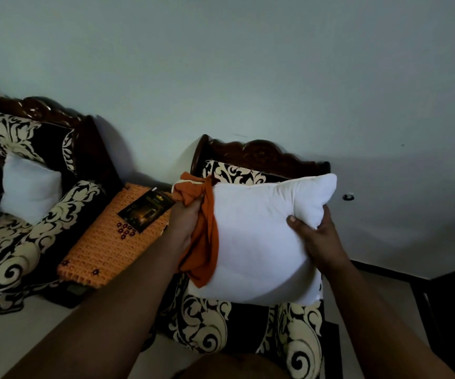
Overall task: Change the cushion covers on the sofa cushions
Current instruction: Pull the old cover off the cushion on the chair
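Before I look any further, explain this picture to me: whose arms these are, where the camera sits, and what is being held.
There is no machine here. The camera is worn on a person's head and looks forward and down, so the two bare arms reaching up from the bottom edge are that person's own.

The left hand holds a bunched orange cushion cover in its grip, against the left edge of a bare white cushion insert. The right hand grips the insert's right side, thumb on the front.

Below them is an armchair in a black and cream pattern. A second patterned chair on the left carries another bare white cushion. Between them an orange crocheted cloth has a dark printed card lying on it.
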`<control>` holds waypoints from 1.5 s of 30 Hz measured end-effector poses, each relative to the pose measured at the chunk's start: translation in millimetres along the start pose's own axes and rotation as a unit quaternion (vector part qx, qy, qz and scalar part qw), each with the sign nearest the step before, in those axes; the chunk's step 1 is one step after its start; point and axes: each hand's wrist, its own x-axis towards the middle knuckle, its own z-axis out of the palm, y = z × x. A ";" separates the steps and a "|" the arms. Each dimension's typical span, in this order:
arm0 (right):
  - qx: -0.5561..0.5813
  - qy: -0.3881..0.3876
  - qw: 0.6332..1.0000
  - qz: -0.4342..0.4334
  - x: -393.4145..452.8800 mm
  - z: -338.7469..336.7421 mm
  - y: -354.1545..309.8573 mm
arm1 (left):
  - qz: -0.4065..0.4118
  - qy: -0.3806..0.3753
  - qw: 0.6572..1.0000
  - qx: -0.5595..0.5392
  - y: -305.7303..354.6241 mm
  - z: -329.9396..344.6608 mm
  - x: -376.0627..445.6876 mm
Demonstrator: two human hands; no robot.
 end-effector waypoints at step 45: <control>-0.510 -0.023 0.855 0.095 13.5 68.1 132.3 | 0.083 0.089 0.950 0.289 -60.0 -140.0 -4.4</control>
